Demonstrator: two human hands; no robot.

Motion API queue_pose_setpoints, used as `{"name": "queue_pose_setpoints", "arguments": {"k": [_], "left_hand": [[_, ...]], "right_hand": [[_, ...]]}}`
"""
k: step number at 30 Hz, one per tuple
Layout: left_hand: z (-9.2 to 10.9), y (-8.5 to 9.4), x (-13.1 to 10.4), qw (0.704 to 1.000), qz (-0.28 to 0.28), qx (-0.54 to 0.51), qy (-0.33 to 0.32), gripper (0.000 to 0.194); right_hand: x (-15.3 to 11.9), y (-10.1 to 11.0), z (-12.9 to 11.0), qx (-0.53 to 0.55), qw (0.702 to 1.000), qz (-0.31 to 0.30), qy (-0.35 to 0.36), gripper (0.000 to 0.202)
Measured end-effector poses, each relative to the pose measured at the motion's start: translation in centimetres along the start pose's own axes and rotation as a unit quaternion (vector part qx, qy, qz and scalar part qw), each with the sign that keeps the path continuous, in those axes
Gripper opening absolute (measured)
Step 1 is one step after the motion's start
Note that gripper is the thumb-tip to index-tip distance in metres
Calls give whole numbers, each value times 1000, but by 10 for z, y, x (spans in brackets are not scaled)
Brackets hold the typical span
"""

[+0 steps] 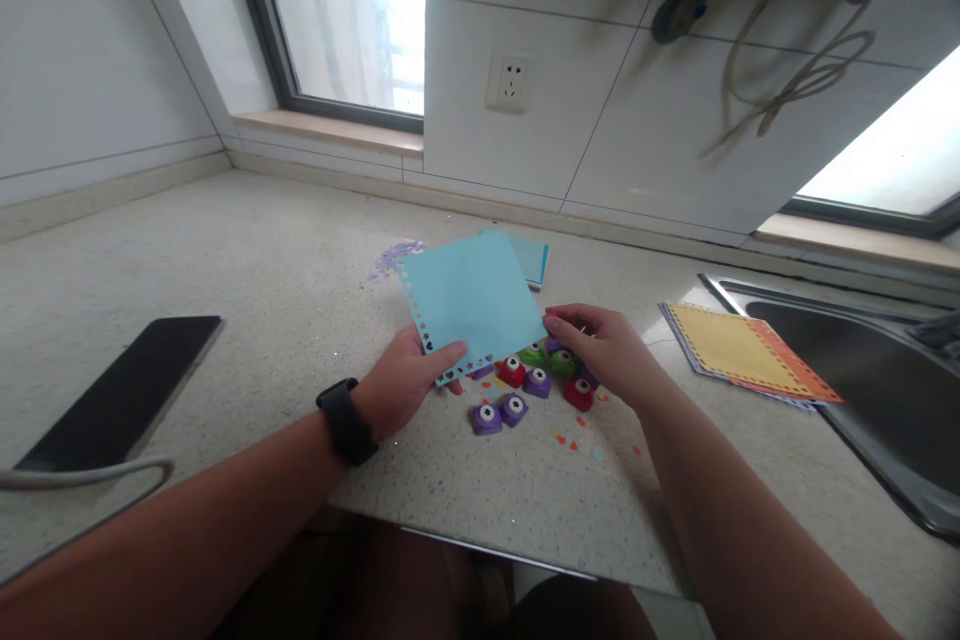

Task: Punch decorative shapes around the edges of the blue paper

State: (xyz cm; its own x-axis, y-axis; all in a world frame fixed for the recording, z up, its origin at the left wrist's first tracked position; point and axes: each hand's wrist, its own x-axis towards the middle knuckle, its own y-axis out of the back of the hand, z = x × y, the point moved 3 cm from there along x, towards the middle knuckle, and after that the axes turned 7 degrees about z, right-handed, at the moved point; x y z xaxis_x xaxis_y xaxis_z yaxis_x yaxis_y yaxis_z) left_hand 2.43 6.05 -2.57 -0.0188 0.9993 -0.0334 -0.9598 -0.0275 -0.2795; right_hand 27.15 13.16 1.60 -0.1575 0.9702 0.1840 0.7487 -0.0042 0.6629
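Note:
My left hand (401, 375), with a black watch on its wrist, grips a light blue sheet of paper (472, 295) by its lower left corner, thumb on top. Small shaped holes run along the sheet's left and lower edges. At the sheet's right corner, my right hand (604, 340) is closed on a red craft punch, mostly hidden by the fingers. Below the sheet and beside my right hand stand several more craft punches: purple ones (514, 408), red ones (580, 393) and green ones (562, 362). Orange and yellow paper cutouts (561, 439) lie among them.
Behind the sheet lie more blue paper (534, 265) and a heap of purple cutouts (394, 258). Punched yellow and orange sheets (739, 350) overlap the edge of the sink (877, 390) at right. A black flat device (124, 390) and a cable (90, 473) are at left.

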Motion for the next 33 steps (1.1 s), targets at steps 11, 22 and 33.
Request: {"name": "queue_pose_setpoints", "arguments": {"k": [11, 22, 33], "left_hand": [[-6, 3, 2, 1000, -10, 0, -1, 26], [-8, 3, 3, 1000, -20, 4, 14, 23], [-9, 3, 3, 999, -27, 20, 15, 21]], "right_hand": [[1, -13, -1, -171, 978, -15, 116, 21], [4, -16, -4, -175, 974, -61, 133, 21], [-2, -3, -10, 69, 994, 56, 58, 43]]}}
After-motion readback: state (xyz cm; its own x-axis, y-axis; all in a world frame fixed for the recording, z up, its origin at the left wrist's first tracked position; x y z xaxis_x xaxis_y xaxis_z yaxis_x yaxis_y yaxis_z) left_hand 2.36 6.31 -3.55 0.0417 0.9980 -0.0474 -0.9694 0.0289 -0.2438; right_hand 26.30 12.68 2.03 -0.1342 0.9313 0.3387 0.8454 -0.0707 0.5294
